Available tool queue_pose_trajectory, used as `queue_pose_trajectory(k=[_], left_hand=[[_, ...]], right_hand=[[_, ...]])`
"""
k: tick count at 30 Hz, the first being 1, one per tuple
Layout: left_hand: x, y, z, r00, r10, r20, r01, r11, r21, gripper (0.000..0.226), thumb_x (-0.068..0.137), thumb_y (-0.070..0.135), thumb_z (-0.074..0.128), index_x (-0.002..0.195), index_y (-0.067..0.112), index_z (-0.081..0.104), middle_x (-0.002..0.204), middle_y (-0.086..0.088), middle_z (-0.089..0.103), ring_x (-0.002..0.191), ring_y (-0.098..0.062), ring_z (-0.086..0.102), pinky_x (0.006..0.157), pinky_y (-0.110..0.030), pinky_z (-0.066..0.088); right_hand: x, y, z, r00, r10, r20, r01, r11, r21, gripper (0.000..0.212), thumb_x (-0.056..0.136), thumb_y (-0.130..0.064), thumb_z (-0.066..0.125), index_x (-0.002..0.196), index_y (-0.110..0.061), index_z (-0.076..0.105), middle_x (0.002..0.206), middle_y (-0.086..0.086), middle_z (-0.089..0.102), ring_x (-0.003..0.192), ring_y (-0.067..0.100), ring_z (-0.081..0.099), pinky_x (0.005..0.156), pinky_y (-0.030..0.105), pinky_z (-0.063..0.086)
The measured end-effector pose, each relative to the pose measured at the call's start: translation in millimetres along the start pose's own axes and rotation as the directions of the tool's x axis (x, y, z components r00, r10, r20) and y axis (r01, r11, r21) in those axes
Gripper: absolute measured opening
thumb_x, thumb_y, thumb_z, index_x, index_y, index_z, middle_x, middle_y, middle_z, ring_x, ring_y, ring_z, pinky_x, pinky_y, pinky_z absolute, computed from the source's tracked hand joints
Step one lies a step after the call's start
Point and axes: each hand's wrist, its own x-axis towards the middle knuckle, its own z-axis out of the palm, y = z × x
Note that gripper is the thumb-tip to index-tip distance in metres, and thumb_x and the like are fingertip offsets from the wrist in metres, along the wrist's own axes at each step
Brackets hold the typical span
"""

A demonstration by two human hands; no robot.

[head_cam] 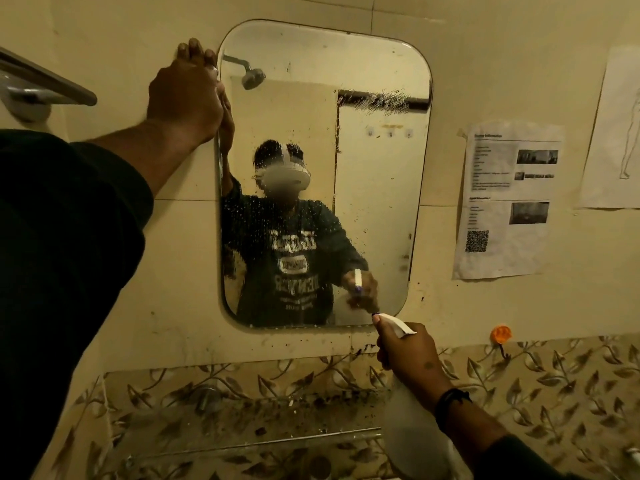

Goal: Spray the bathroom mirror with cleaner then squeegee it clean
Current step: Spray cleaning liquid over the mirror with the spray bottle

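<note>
Rounded rectangular wall mirror [346,140] on cream tiles, its glass speckled with spray droplets. The left hand [188,95] rests against the mirror's upper left edge, fingers [194,50] extended upward on the tile; whether the thumb hooks the rim cannot be told. The right hand [408,355] grips the neck of a translucent white plastic spray bottle [412,431], fingers curled round it, its white nozzle [393,322] just beside the mirror's lower right corner. Printed paper sheets [505,199] hang right of the mirror.
</note>
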Motion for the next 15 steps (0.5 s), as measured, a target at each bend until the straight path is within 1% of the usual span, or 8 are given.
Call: queue_pose_trajectory(k=[2,4,6,8,9,11,13,15], left_hand=[[0.1,-0.4,0.9,1.0,0.006,0.001,-0.006,1.0,-0.002,0.033,0.104,0.018,0.041,0.12,-0.002,0.061,0.123,-0.028,0.058,0.114,-0.045,0.056,0.098,-0.053,0.046],[0.0,-1.2,2.3,1.0,0.014,-0.005,-0.014,1.0,-0.004,0.033,0.104,0.018,0.041,0.121,-0.003,0.06,0.124,-0.028,0.058,0.116,-0.045,0.055,0.099,-0.053,0.046],[-0.1,-2.1,3.3,1.0,0.018,-0.013,-0.018,1.0,-0.004,0.033,0.104,0.019,0.042,0.12,-0.003,0.061,0.122,-0.028,0.059,0.114,-0.045,0.056,0.098,-0.053,0.046],[0.2,-2.6,3.9,1.0,0.021,-0.018,-0.021,1.0,-0.001,0.033,0.103,0.019,0.042,0.12,-0.003,0.061,0.121,-0.028,0.06,0.113,-0.046,0.057,0.097,-0.053,0.047],[0.3,-3.0,4.1,1.0,0.023,-0.019,-0.023,1.0,0.004,0.033,0.104,0.019,0.042,0.121,-0.003,0.06,0.122,-0.028,0.059,0.114,-0.046,0.056,0.097,-0.053,0.046],[0.3,-3.1,4.6,1.0,0.022,-0.02,-0.022,1.0,0.006,0.034,0.104,0.019,0.042,0.122,-0.003,0.06,0.122,-0.029,0.059,0.112,-0.046,0.057,0.097,-0.053,0.046],[0.1,-2.6,4.8,1.0,0.015,-0.019,-0.015,1.0,-0.001,0.034,0.104,0.019,0.042,0.122,-0.003,0.06,0.123,-0.028,0.059,0.112,-0.045,0.057,0.097,-0.052,0.046],[-0.2,-2.2,3.9,1.0,0.007,-0.016,-0.007,1.0,-0.001,0.034,0.104,0.019,0.041,0.123,-0.001,0.06,0.124,-0.028,0.058,0.114,-0.045,0.056,0.099,-0.052,0.045]], right_hand=[[-2.4,-3.7,2.1,0.997,-0.008,0.073,0.007,1.0,0.008,0.042,0.095,-0.043,0.056,0.08,-0.005,0.068,0.07,0.011,0.07,0.061,0.02,0.066,0.064,0.03,0.056],[-3.8,-6.9,5.1,0.995,0.002,0.099,-0.004,1.0,0.02,0.044,0.095,-0.044,0.054,0.082,-0.004,0.068,0.074,0.012,0.072,0.07,0.026,0.07,0.072,0.035,0.057],[-3.4,-8.9,9.4,0.996,0.021,0.088,-0.023,0.999,0.026,0.045,0.095,-0.044,0.054,0.085,-0.002,0.068,0.074,0.012,0.071,0.068,0.027,0.069,0.068,0.034,0.057],[-3.1,-9.9,13.8,0.997,0.038,0.069,-0.039,0.999,0.021,0.043,0.095,-0.042,0.056,0.09,-0.001,0.067,0.073,0.011,0.068,0.06,0.022,0.065,0.055,0.028,0.054],[-3.2,-10.0,15.8,0.997,0.048,0.063,-0.049,0.999,0.023,0.041,0.095,-0.041,0.058,0.094,-0.001,0.066,0.075,0.011,0.067,0.059,0.019,0.063,0.052,0.026,0.05],[-3.4,-10.0,19.2,0.995,0.063,0.077,-0.065,0.997,0.034,0.039,0.094,-0.04,0.059,0.098,-0.002,0.065,0.078,0.01,0.067,0.059,0.017,0.061,0.052,0.022,0.048],[-5.8,-11.1,22.6,0.991,0.052,0.127,-0.058,0.997,0.046,0.04,0.094,-0.041,0.057,0.096,-0.002,0.066,0.076,0.01,0.066,0.059,0.017,0.061,0.053,0.022,0.05],[-9.2,-13.0,26.3,0.985,0.01,0.173,-0.022,0.997,0.069,0.041,0.095,-0.043,0.055,0.09,-0.003,0.067,0.075,0.011,0.068,0.063,0.021,0.065,0.061,0.028,0.056]])
